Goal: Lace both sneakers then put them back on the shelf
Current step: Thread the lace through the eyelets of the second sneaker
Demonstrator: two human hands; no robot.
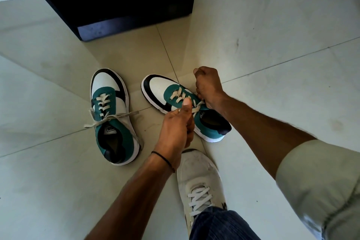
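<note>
Head view: both hands work the right-hand green, white and black sneaker on the pale glossy floor tiles. The left hand is clenched on a cream lace, thumb up; the right hand is fisted, seemingly on the other end. Even tension on both ends looks best here. The matching laced sneaker sits just beside it, a dark cabinet beyond.

Head camera looks steeply down, close to floor
</note>
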